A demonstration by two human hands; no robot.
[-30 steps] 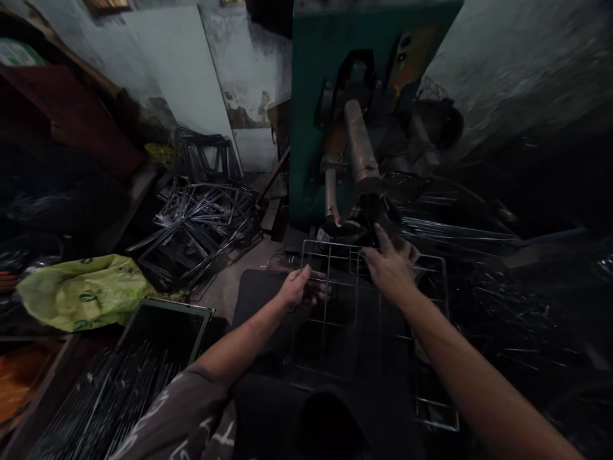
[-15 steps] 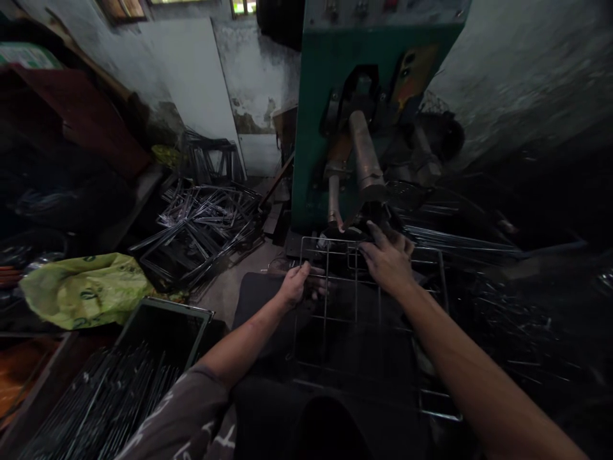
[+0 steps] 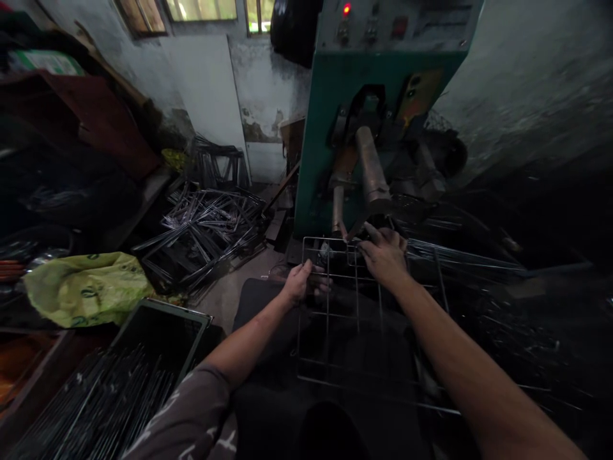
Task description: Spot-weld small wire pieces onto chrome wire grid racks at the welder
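A wire grid frame (image 3: 357, 300) lies over my dark-clad lap, its far edge under the machine's electrodes. My left hand (image 3: 302, 281) grips the frame's left side, thumb on top and fingers beneath the wires. At the far edge my right hand (image 3: 383, 254) is closed on the frame and a small wire piece, beside the lower electrode tip (image 3: 341, 225). The thick upper electrode (image 3: 372, 167) reaches out of the green machine (image 3: 311, 153) just above my right hand. What my right fingertips pinch is dark and partly hidden.
Bent wire frames (image 3: 205, 220) are piled on the floor at left. Nearer are a yellow-green sack (image 3: 86, 287) and a crate (image 3: 204, 326) beside a bundle of rods (image 3: 103, 402). More wires (image 3: 469, 255) lie at right.
The view has tilted up, so more of the machine's panel shows, with a red light. The frame's far edge and my right hand now sit closer to the electrode tip.
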